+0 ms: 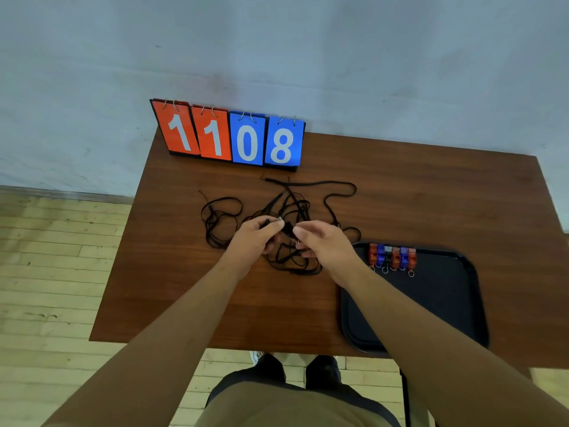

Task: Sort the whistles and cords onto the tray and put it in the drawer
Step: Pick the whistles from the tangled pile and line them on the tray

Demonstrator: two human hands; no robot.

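While between both hands (257,240) (324,246), thin black cords (286,204), a tangled heap.

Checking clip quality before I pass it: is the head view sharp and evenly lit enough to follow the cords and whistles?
Head view: soft, even light, no hard shadows, mild sheen on the table; head view: wide-angle bending bows the table edges; head view: left hand, right hand and whistles look slightly smeared, yet the cords are traceable and the scoreboard digits read clearly.
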